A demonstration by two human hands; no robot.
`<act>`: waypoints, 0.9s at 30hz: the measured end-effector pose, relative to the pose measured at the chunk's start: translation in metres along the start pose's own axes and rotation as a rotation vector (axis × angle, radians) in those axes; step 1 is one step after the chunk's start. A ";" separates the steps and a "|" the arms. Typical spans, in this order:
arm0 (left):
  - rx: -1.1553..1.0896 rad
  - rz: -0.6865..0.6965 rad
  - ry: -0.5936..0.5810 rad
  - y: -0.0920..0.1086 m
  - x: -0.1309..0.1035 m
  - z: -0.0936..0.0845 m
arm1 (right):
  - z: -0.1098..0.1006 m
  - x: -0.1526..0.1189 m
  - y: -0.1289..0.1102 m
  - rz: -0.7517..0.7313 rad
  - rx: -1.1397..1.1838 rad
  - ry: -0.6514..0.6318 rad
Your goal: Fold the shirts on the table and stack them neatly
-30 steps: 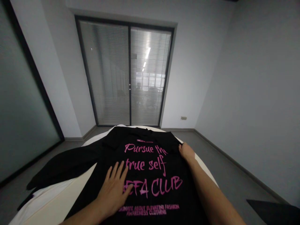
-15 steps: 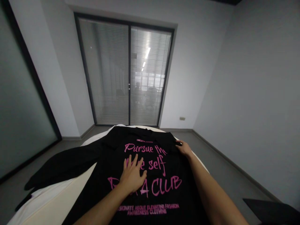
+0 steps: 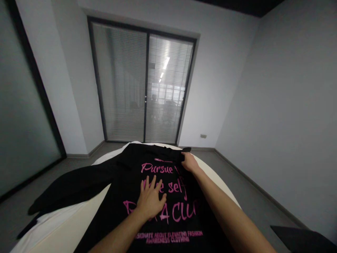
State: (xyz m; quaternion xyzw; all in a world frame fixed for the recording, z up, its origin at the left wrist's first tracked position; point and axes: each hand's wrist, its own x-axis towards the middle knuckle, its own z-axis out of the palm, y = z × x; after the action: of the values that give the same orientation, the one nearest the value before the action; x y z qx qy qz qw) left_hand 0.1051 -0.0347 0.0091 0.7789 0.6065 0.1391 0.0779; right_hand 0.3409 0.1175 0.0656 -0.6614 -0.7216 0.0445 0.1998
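Note:
A black T-shirt [image 3: 160, 225] with pink lettering lies spread over a pale round table [image 3: 218, 179], its collar toward the far edge. My left hand [image 3: 151, 199] rests flat on the print, fingers spread, covering part of the words. At the shirt's far right, my right hand [image 3: 189, 162] has its fingers closed on the right sleeve, which is bunched and folded inward, with a tip of black cloth sticking up beyond the hand. The shirt's lower hem falls outside the view.
More black clothing [image 3: 71, 186] lies to the left, over white cloth [image 3: 56, 213] at the table's edge. Beyond the table are a glass door with blinds [image 3: 144, 88] and a white wall. A dark flat object [image 3: 302, 240] shows at lower right.
My right hand has moved left and slightly up, bringing the right sleeve inward over the shirt and uncovering the table edge there. My left hand stays flat in place.

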 end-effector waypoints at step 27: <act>-0.016 0.132 0.022 0.003 -0.002 -0.002 | 0.031 -0.027 -0.025 -0.059 0.361 -0.355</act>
State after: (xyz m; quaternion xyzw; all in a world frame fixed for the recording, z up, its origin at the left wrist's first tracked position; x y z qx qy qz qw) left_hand 0.1069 -0.0370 0.0113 0.8150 0.5536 0.1570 0.0681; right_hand 0.3080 0.0947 0.0390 -0.5754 -0.7448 0.2820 0.1862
